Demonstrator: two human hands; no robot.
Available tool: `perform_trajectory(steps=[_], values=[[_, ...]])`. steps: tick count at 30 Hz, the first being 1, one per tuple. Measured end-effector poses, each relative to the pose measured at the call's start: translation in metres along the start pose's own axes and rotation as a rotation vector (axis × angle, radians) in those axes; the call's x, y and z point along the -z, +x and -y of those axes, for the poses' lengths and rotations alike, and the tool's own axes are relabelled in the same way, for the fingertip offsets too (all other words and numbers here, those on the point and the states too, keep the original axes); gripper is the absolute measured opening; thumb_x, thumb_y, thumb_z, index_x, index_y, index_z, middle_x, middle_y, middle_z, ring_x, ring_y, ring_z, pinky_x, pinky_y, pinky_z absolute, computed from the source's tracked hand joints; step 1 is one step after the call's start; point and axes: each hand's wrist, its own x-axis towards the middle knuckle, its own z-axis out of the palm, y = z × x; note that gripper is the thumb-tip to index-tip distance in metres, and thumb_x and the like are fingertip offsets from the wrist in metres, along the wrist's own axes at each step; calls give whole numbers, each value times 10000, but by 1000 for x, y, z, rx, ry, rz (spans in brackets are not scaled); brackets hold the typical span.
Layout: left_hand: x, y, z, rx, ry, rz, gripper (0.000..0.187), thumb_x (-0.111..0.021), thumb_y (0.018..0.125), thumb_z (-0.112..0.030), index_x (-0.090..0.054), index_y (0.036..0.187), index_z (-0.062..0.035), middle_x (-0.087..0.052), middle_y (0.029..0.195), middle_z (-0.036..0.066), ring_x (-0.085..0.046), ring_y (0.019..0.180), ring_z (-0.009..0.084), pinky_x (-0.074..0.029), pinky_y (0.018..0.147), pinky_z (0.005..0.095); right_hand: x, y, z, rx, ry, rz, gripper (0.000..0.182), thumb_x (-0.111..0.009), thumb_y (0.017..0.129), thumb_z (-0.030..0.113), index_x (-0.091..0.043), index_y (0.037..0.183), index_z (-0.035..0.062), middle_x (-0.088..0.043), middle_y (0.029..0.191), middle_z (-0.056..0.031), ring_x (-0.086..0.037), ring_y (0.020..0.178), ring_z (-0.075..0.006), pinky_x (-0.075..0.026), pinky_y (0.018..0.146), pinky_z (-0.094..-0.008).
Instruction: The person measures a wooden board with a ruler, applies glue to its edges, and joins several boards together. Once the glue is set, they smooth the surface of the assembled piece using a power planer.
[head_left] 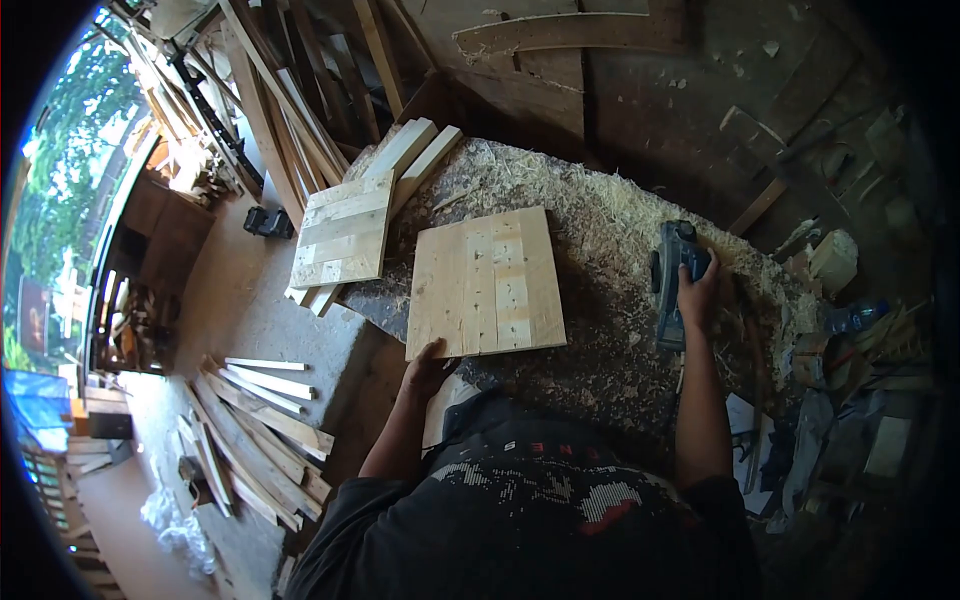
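Note:
A square panel of joined wooden strips (487, 285), with dark nail marks on it, lies on the workbench in front of me. My left hand (430, 372) grips its near left corner, thumb on top and fingers beneath the edge. Over to the right, a dark blue electric hand planer (670, 312) rests on the shavings, apart from the panel. My right hand (700, 288) is wrapped around the planer's handle. A second panel (345, 232) lies to the left on some wooden boards.
Wood shavings (610, 205) cover the workbench, piled thickest along its back edge. Light boards (405, 150) stick out at the back left. Loose timber strips (255, 450) lie on the floor at left, and long planks (265, 110) lean behind. A plastic bottle (858, 317) lies at right.

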Motion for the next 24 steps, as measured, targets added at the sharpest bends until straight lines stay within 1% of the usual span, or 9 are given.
perform_trajectory(steps=[2, 5, 8, 13, 16, 18, 19, 21, 24], values=[[26, 20, 15, -41, 11, 8, 414, -670, 902, -294, -554, 1229, -68, -602, 1227, 120, -545, 1190, 323, -403, 1056, 467, -3, 3, -5, -2, -26, 8, 675, -612, 892, 379, -348, 1464, 138, -503, 1377, -216, -506, 1244, -407, -427, 1008, -474], [56, 35, 20, 128, -15, -275, 518, -659, 903, -399, -523, 1269, -59, -587, 1231, 151, -531, 1209, 347, -390, 1066, 464, -15, 8, -20, 19, -94, -14, 688, -603, 895, 397, -350, 1462, 100, -494, 1387, -221, -498, 1253, -409, -421, 1017, -472], [25, 15, 18, -70, -32, -348, 532, -564, 946, -481, -518, 1289, -78, -606, 1184, 133, -574, 1120, 306, -438, 984, 444, -19, 8, -23, -13, -151, -8, 716, -588, 904, 422, -353, 1455, 30, -464, 1412, -248, -477, 1279, -408, -409, 1034, -468], [25, 21, 8, -141, 12, -380, 464, -569, 953, -394, -497, 1267, -61, -620, 1095, 168, -633, 978, 320, -531, 845, 440, -15, 11, -22, -29, -163, 15, 819, -577, 899, 539, -390, 1415, -69, -482, 1379, -302, -500, 1263, -424, -421, 1028, -456], [11, 2, -10, -152, 151, -384, 451, -576, 944, -387, -511, 1245, -57, -640, 985, 181, -650, 910, 311, -540, 828, 437, -16, 11, -15, -38, -62, -40, 913, -523, 875, 687, -473, 1343, -95, -651, 1102, -247, -664, 962, -348, -518, 824, -398], [7, -10, -18, -218, 233, -360, 454, -560, 945, -390, -556, 1131, 24, -652, 847, 176, -661, 818, 300, -550, 810, 420, -1, 8, 2, -192, 128, 99, 944, -496, 870, 723, -487, 1325, -105, -695, 953, -193, -696, 786, -276, -535, 705, -362], [3, -11, -26, -197, 225, -372, 462, -553, 947, -393, -565, 1101, 42, -653, 833, 174, -662, 804, 300, -553, 804, 414, -4, 6, 4, -167, 155, 37, 866, -469, 896, 710, -547, 1276, -64, -673, 760, -106, -636, 577, -180, -500, 572, -320], [-15, -24, -43, -190, 218, -369, 490, -529, 955, -400, -589, 1013, 82, -655, 787, 173, -666, 784, 295, -564, 782, 407, -4, 4, 7, -169, 130, 22, 794, -448, 918, 691, -596, 1216, -30, -666, 755, -96, -631, 571, -173, -496, 571, -322], [-25, -25, -60, -167, 130, -353, 424, -544, 953, -398, -595, 1016, 18, -654, 836, 174, -666, 784, 306, -556, 797, 448, -5, 3, 11, -168, 76, -14, 719, -425, 939, 671, -650, 1129, 15, -656, 738, -80, -623, 557, -163, -492, 571, -319]])
